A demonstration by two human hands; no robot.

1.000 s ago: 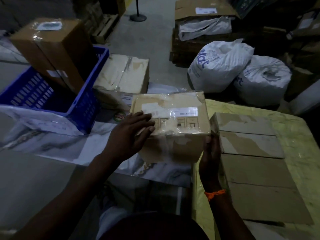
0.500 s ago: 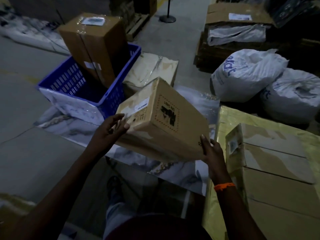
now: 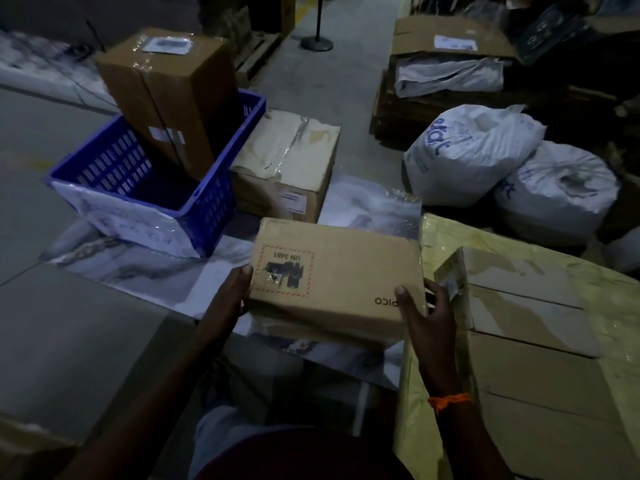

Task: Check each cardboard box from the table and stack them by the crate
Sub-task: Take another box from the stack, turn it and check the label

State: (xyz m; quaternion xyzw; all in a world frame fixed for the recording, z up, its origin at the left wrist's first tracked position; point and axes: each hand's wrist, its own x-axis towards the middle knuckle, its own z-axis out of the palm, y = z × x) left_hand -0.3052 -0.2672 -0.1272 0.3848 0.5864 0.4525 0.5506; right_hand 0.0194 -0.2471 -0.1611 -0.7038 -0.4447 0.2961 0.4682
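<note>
- Head view: your left hand (image 3: 231, 296) grips the left edge of the flat brown cardboard box (image 3: 337, 278), thumb on top.
- Your right hand (image 3: 427, 318) grips its near right corner, thumb on top.
- You hold the box in the air, left of the yellow-wrapped table (image 3: 498, 242) and nearer than the blue plastic crate (image 3: 207, 209).
- Far left: a tall brown carton (image 3: 166, 95) stands tilted in the crate, with a taped beige carton (image 3: 287, 164) just beside the crate's right wall.

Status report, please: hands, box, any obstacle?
Left hand, right hand: both grip the cardboard box. Box held up, not yet stacked. Nothing between it and the stacked box by the blue crate.
</note>
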